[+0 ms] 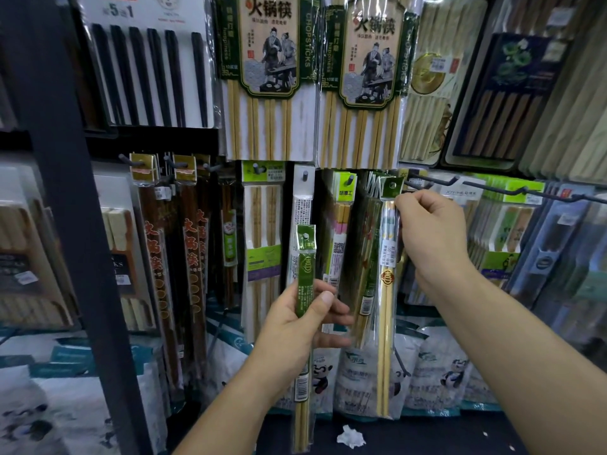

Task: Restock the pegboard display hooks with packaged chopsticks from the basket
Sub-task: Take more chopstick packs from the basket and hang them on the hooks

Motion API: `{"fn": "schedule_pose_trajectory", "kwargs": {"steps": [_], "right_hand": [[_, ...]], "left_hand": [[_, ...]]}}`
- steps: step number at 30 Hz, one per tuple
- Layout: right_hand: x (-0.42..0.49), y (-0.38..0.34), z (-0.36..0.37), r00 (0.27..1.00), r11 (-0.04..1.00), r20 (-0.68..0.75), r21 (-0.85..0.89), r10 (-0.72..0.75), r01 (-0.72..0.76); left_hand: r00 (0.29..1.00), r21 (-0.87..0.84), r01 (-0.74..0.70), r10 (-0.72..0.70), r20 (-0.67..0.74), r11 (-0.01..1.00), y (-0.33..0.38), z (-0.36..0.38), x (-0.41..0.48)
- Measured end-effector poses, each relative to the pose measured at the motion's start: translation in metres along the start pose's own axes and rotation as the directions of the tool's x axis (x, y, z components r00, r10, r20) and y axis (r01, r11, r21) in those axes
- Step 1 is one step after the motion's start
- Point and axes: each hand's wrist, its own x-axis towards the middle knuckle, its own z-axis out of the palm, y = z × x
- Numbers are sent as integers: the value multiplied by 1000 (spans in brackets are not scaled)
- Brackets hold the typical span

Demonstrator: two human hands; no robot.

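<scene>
My left hand point(300, 326) grips a narrow green-labelled chopstick pack point(304, 284) upright in front of the display, its hang hole at the top. My right hand point(430, 234) pinches the upper edge of a second chopstick pack point(386, 290) with a green header and pale sticks. That header sits right beside the tip of a dark metal peg hook point(427, 182); whether the hole is on the hook I cannot tell. More green packs point(369, 244) hang just behind it. No basket is in view.
Hooks all around carry other chopstick packs: dark red ones point(193, 257) at left, large bamboo sets point(266, 77) above, boxed sets point(512, 244) at right. A dark shelf upright point(75, 192) stands at left. Bagged goods point(361, 372) and a crumpled paper scrap point(350, 436) lie below.
</scene>
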Motion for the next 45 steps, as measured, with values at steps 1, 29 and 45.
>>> {"fn": "schedule_pose_trajectory", "kwargs": {"steps": [1, 29, 45], "right_hand": [[0, 0, 0, 1000, 1000, -2, 8, 6, -6], [1, -9, 1, 999, 999, -42, 39, -24, 25], [4, -1, 2, 998, 995, -40, -84, -48, 45]], "left_hand": [[1000, 27, 8, -8, 3, 1000, 1, 0, 0], [998, 234, -49, 57, -29, 971, -6, 28, 16], [999, -17, 36, -36, 21, 999, 0, 20, 12]]}}
